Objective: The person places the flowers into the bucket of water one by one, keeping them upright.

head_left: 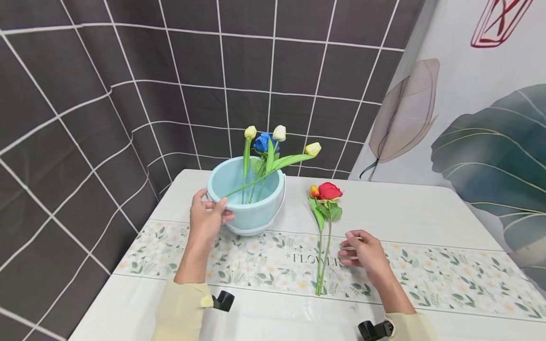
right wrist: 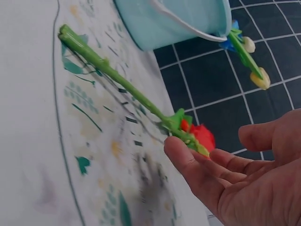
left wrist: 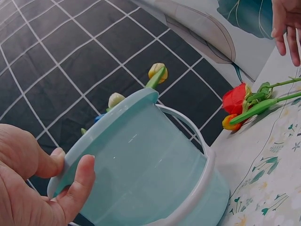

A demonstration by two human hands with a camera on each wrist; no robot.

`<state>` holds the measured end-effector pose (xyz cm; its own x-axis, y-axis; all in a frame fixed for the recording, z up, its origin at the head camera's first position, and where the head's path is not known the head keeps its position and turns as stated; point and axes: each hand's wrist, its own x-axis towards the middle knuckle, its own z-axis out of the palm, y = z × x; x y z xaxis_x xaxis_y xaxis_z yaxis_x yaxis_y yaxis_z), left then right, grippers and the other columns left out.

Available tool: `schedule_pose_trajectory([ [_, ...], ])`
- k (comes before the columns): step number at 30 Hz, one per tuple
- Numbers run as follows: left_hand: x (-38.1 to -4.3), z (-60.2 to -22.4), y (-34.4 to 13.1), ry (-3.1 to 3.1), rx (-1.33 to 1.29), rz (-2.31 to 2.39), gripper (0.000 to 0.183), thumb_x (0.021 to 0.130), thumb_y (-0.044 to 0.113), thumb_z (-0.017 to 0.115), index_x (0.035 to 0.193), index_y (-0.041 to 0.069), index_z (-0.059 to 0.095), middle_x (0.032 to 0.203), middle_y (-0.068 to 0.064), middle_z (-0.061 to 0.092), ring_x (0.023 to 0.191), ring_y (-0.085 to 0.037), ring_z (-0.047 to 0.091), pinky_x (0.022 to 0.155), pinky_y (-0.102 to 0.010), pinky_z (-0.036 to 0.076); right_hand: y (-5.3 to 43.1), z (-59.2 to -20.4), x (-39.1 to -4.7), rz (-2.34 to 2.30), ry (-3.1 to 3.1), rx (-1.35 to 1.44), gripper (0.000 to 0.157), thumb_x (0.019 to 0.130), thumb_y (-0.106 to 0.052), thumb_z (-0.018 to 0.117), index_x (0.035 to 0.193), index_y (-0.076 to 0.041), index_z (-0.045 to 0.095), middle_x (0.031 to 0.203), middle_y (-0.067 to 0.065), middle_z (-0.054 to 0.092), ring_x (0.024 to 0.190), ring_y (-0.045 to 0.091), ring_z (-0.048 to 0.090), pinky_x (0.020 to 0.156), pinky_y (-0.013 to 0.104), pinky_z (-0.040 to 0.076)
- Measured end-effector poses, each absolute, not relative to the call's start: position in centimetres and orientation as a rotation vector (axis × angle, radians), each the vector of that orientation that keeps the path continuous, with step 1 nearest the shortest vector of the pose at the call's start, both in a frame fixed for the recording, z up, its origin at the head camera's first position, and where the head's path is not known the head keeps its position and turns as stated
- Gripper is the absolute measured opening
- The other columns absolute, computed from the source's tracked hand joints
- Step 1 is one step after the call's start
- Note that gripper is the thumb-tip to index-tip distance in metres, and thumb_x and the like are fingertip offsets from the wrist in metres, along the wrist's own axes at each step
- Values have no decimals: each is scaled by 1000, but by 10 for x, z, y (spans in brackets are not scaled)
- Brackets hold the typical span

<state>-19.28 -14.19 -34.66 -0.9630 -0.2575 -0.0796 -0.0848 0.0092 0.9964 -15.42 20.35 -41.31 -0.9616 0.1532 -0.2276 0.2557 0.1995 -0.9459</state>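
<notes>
My left hand (head_left: 206, 218) pinches the near-left rim of a light blue bucket (head_left: 256, 215), thumb over the edge and fingers on the outside wall. Inside the bucket stand a blue rose (head_left: 263, 143) and several pale yellow tulips, one tulip (head_left: 313, 149) leaning out to the right. To the bucket's right, a red rose (head_left: 330, 191) and an orange-yellow tulip (head_left: 314, 192) lie side by side on the table, stems toward me. Just right of those stems hovers my right hand (head_left: 364, 251), fingers loosely bent with nothing in them; the right wrist view shows its palm (right wrist: 263, 197).
The white table (head_left: 405, 203) carries a floral printed band with lettering. A dark cloth (head_left: 187, 61) with white grid lines hangs behind and to the left. At the right hangs a pale curtain (head_left: 452, 161) with large leaf prints. The bucket's white handle (head_left: 280, 203) hangs down its right side.
</notes>
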Motion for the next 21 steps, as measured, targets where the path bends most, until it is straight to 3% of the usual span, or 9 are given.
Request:
schedule_pose_trajectory([
  [21,-194,-347,-142,-2141,367,-2085,66,99,11,52,153,11,13,109,-15,41,76,-14,67,78,-22,63,184,-433,-162,-1988,2228,380,43,106,-31,37,135,0,47,111,18,56,87,23,65,75,39,65],
])
